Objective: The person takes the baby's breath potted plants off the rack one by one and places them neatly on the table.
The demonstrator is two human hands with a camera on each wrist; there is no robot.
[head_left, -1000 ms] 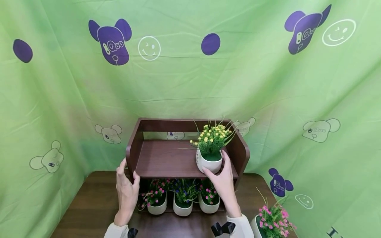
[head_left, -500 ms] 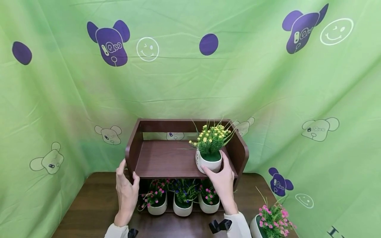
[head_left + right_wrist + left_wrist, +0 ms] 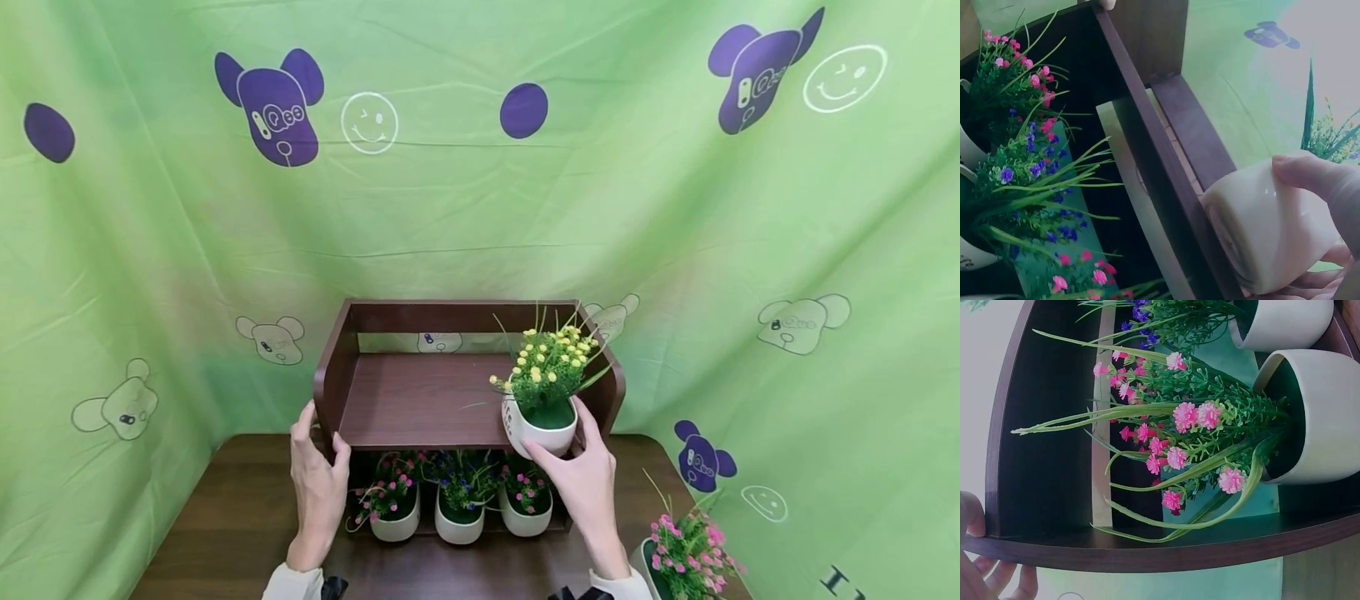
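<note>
My right hand (image 3: 588,483) grips a white pot (image 3: 550,437) of yellow flowers (image 3: 555,354) at the right front edge of the shelf's upper board. In the right wrist view the pot's underside (image 3: 1225,240) shows, tilted and just off the board's edge; the thumb lies on its wall. My left hand (image 3: 318,492) holds the left side panel of the brown wooden shelf (image 3: 420,400). In the left wrist view the thumb (image 3: 971,515) is on one face of the panel and the fingers (image 3: 1013,581) on the other.
Below, the lower tier bears a left pink-flowered pot (image 3: 396,521), a blue-flowered pot (image 3: 460,525) and a right pink-flowered pot (image 3: 527,518). Another pink-flowered plant (image 3: 693,550) stands on the table (image 3: 217,508) at the right. Green cloth (image 3: 450,208) hangs behind.
My right hand has lifted the yellow-flowered pot from the upper board and brought it nearer to me and slightly right. The left hand has stayed on the shelf's side.
</note>
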